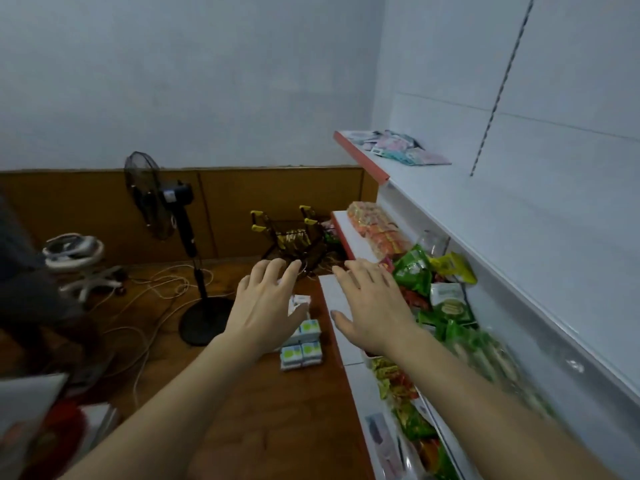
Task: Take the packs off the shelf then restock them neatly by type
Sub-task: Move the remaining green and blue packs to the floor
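Green foil snack packs [414,268] lie heaped on the middle shelf [341,296], just right of the right hand [372,306]. Both hands, left hand [266,306] included, hover spread-fingered, holding nothing. Packs are likely light, crinkly, slippery; pinch at the sealed edges.

I'm holding both bare forearms stretched forward, palms down. My left hand [266,303] is hovering with fingers straight and slightly spread, gripping nothing. My right hand [372,306] is doing likewise just beside it, fingers splayed, thumb out, wrists level.
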